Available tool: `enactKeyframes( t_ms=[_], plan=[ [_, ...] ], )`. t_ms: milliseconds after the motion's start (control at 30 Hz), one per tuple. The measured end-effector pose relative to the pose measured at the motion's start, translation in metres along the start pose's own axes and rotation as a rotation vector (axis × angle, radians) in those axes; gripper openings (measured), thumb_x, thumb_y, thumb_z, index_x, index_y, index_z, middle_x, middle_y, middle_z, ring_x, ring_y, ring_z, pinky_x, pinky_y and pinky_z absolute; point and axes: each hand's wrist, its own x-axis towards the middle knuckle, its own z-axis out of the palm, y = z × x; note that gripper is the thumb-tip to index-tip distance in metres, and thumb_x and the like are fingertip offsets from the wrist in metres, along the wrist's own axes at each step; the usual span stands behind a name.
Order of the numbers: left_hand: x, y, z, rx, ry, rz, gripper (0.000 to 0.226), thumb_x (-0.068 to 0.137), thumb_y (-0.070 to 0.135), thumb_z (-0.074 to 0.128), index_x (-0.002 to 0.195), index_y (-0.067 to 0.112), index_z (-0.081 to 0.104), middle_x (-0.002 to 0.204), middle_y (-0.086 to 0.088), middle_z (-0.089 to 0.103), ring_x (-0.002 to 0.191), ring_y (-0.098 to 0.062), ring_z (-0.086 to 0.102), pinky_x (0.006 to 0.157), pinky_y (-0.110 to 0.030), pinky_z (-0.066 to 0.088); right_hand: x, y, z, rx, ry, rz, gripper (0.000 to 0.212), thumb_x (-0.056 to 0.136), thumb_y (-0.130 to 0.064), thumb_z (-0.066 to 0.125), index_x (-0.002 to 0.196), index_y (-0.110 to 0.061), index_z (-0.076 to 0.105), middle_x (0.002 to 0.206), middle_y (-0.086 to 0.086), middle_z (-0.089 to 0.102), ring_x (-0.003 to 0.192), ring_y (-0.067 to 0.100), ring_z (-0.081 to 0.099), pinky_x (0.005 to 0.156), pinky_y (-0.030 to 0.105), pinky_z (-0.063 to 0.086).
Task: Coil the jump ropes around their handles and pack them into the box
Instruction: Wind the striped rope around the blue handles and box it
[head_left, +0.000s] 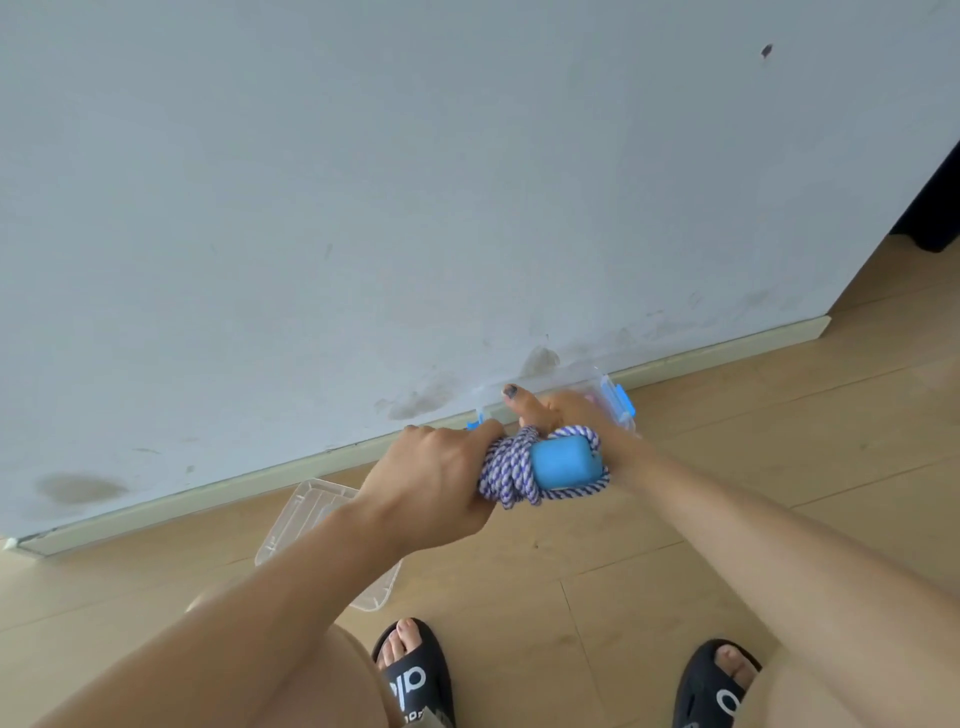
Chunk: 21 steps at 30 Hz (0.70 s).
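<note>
While the soft purple-and-white braided jump rope (511, 470), coiled round its stiff blue handles (563, 461), is gripped by the left hand (436, 478) and right hand (550, 413) above the clear plastic box (618, 400) by the wall, slippage seems unlikely if held by the coil.

Coiled rope bundle (511, 467) sitting between left hand (434, 480) and right hand (558, 410), handle (563, 462) in its middle. Box (615, 402) standing behind the hands, against the wall (363, 182). Lid (306, 514) lying on floor (649, 519), left of box.

head camera looks steeply down, close over the hands, facing the wall (363, 182).
</note>
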Motion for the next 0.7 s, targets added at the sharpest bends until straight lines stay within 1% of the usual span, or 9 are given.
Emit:
enactKeyframes(
  t_ms=[67,100,167,233,300,400,500,600,700],
  plan=[
    [0.002,-0.002,-0.003,-0.095,0.023,-0.135,0.021,0.071,0.034,0.047,0.083,0.018,0.052,0.054,0.001,0.055,0.048,-0.034,0.050,0.047,-0.028,0.031,-0.011,0.003,0.018,0.030,-0.015,0.049,0.046,0.104,-0.017,0.049,0.069,-0.027,0.021,0.036,-0.019,0.042,0.048,-0.002,0.053,0.058,0.009,0.038],
    [0.005,-0.004,-0.004,-0.147,0.030,-0.218,0.019,0.072,0.033,0.049,0.083,0.018,0.054,0.058,0.000,0.058,0.052,-0.034,0.051,0.049,-0.029,0.032,-0.012,0.009,0.028,0.047,0.015,0.052,0.040,0.105,-0.016,0.045,0.071,-0.027,0.027,0.058,-0.015,0.054,0.061,0.000,0.056,0.061,0.014,0.039],
    [0.011,-0.014,-0.005,-0.254,0.048,-0.422,0.008,0.076,0.028,0.054,0.076,0.022,0.050,0.061,0.000,0.058,0.057,-0.032,0.050,0.049,-0.030,0.032,-0.007,0.016,0.050,0.014,0.078,0.069,0.034,0.107,-0.031,0.032,0.080,-0.016,0.048,0.081,0.009,0.057,0.080,0.028,0.057,0.074,0.035,0.044],
    [0.017,-0.030,-0.004,-0.276,0.042,-0.595,0.016,0.079,0.021,0.056,0.069,0.022,0.043,0.060,0.002,0.054,0.058,-0.029,0.050,0.048,-0.031,0.032,-0.010,0.011,0.067,-0.050,0.119,0.085,0.044,0.107,-0.036,0.022,0.096,-0.009,0.056,0.084,0.015,0.060,0.081,0.032,0.058,0.074,0.039,0.047],
    [0.016,-0.042,-0.003,-0.145,-0.082,-0.644,0.008,0.080,0.022,0.054,0.075,0.020,0.048,0.067,-0.001,0.058,0.064,-0.031,0.056,0.051,-0.031,0.040,-0.024,0.007,0.078,-0.277,0.152,-0.061,0.044,0.107,-0.035,0.020,0.099,-0.012,0.057,0.077,0.010,0.061,0.076,0.033,0.057,0.062,0.036,0.042],
    [0.012,-0.040,0.000,0.096,-0.291,-0.530,0.012,0.084,0.025,0.051,0.092,0.016,0.050,0.084,-0.006,0.063,0.077,-0.034,0.062,0.063,-0.034,0.046,-0.040,-0.015,0.073,-0.555,0.295,-0.313,0.050,0.105,-0.043,0.024,0.073,-0.020,0.054,0.069,0.006,0.066,0.065,0.031,0.062,0.053,0.032,0.031],
    [0.013,-0.024,0.005,0.282,-0.453,-0.322,0.010,0.088,0.022,0.048,0.094,0.017,0.042,0.092,-0.003,0.063,0.079,-0.028,0.063,0.062,-0.031,0.037,-0.033,-0.032,0.060,-0.725,0.403,-0.434,0.054,0.095,-0.047,0.039,0.047,-0.021,0.043,0.041,-0.003,0.047,0.035,0.022,0.036,0.044,0.024,0.016],
    [0.011,-0.009,0.007,0.331,-0.500,-0.205,0.008,0.090,0.014,0.042,0.091,0.021,0.038,0.094,0.000,0.064,0.069,-0.022,0.054,0.060,-0.030,0.033,-0.019,-0.037,0.041,-0.730,0.440,-0.509,0.060,0.091,-0.052,0.042,0.044,-0.017,0.029,0.036,-0.005,0.025,0.035,0.021,0.030,0.048,0.022,0.003],
    [0.006,0.005,0.011,0.374,-0.518,-0.082,0.009,0.089,0.011,0.042,0.088,0.019,0.045,0.093,-0.006,0.064,0.074,-0.027,0.061,0.060,-0.031,0.034,-0.004,-0.035,0.023,-0.680,0.465,-0.506,0.064,0.091,-0.057,0.044,0.047,-0.016,0.020,0.039,-0.004,0.011,0.039,0.022,0.026,0.046,0.023,0.006]
  ],
)
